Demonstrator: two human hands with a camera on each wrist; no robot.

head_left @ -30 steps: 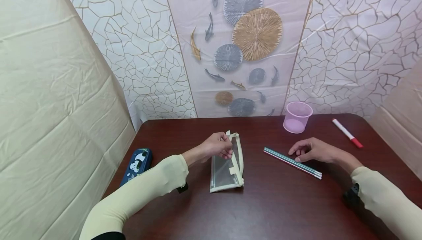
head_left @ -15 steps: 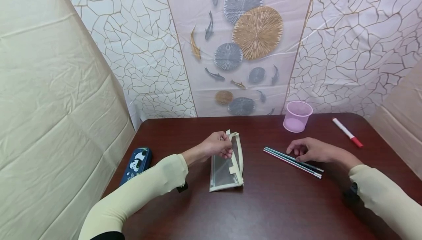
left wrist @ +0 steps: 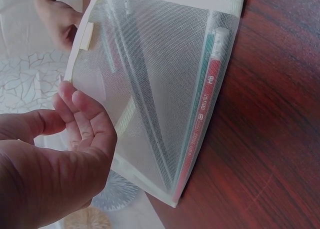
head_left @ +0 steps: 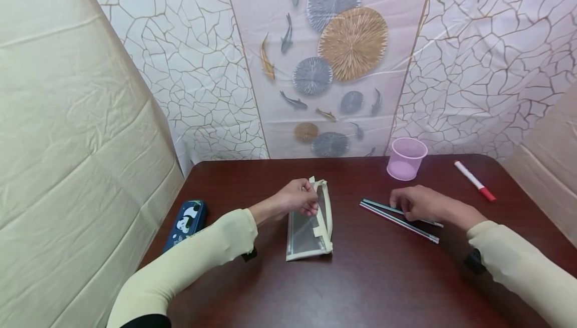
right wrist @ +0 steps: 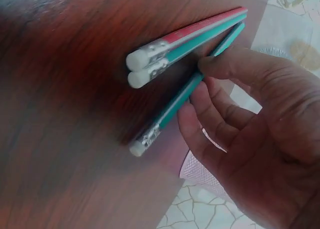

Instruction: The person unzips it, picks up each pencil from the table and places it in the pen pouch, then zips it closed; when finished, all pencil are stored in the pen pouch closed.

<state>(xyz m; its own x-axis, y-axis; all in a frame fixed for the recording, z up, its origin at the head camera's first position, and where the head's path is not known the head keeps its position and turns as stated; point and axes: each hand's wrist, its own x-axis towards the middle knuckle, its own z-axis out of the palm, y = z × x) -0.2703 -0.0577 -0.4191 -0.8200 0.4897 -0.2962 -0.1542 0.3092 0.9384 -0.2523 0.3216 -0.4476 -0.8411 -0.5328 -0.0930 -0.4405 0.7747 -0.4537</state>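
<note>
My left hand (head_left: 295, 198) pinches the cream-edged rim of a see-through mesh pencil pouch (head_left: 303, 238), which lies tilted with its mouth raised. Through the mesh, the left wrist view shows a red pencil (left wrist: 202, 109) and a green one beside it along the pouch's lower edge. On the right, my right hand (head_left: 421, 204) pinches a green pencil (right wrist: 172, 106) between thumb and fingers, its white eraser end toward me. A red pencil (right wrist: 210, 24) and another green pencil (right wrist: 200, 39) lie side by side on the table, apart from the held one at their eraser ends.
A pink cup (head_left: 405, 160) stands at the back right of the dark wooden table (head_left: 360, 288). Farther right lies a white marker (head_left: 473, 180) with a red cap. A blue panda pencil case (head_left: 186, 223) sits at the left edge, partly behind my left sleeve.
My right hand has taken hold of one green pencil and drawn its near end away from the other two, leaving a gap. My left hand and the pouch have stayed put.
</note>
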